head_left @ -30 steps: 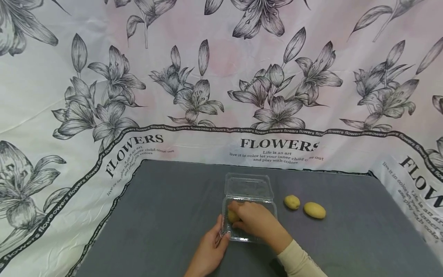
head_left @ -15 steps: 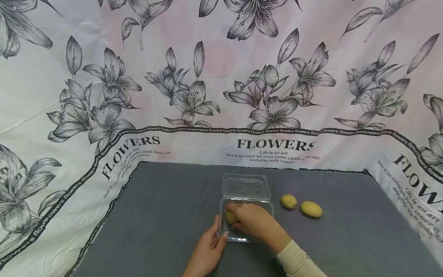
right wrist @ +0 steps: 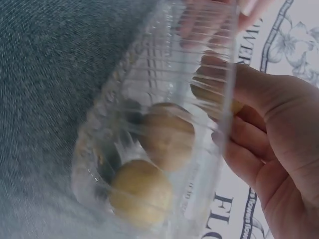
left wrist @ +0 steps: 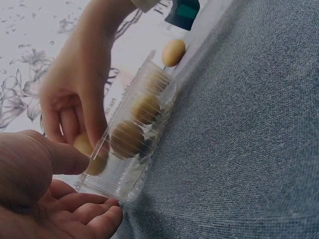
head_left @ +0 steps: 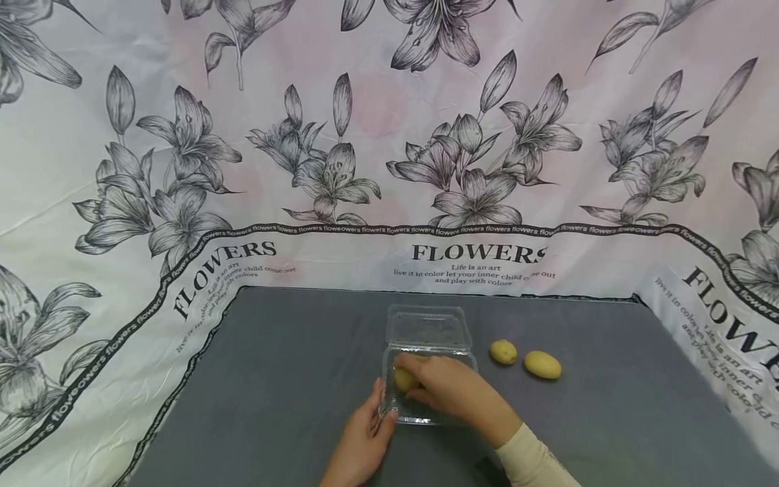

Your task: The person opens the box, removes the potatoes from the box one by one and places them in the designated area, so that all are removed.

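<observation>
Potato [head_left: 404, 379] sits pinched in the right hand [head_left: 453, 391] inside the clear clamshell box [head_left: 426, 335] mid-surface, long axis roughly left-right, left hand [head_left: 363, 439] clamping the box's near-left corner, and only the wrist views show other potatoes [right wrist: 167, 134] already inside.

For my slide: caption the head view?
Right hand lowers a potato into a clear box steadied by the left hand.

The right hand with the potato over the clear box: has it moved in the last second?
No. The right hand holds its potato at the same spot over the clear box, judged against the box's left rim; only the head camera has drifted.
</observation>
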Demonstrator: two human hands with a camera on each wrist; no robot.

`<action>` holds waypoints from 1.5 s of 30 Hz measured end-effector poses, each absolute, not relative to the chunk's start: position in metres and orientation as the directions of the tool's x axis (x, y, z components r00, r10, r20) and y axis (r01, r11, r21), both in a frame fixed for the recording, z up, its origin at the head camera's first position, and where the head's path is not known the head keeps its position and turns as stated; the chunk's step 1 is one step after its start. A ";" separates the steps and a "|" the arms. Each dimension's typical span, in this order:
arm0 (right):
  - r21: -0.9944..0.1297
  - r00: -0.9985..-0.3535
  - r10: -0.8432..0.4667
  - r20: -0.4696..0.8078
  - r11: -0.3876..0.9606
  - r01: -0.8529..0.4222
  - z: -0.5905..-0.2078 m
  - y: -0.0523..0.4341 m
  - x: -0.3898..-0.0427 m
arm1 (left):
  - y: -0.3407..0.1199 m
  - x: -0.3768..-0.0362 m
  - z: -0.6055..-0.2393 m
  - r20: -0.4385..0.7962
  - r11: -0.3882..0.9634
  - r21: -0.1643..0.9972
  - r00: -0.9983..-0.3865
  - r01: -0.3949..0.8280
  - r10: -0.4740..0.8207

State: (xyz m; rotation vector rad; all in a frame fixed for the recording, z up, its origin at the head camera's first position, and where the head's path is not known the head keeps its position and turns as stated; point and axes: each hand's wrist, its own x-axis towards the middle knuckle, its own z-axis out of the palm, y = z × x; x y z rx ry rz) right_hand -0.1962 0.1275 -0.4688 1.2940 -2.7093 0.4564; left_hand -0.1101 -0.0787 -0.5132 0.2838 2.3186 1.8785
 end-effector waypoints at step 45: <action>-0.315 -0.691 -0.559 0.458 0.625 -0.715 -0.459 0.233 -0.188 | -0.078 -0.107 -0.513 0.062 0.174 0.980 -0.973 0.101 0.221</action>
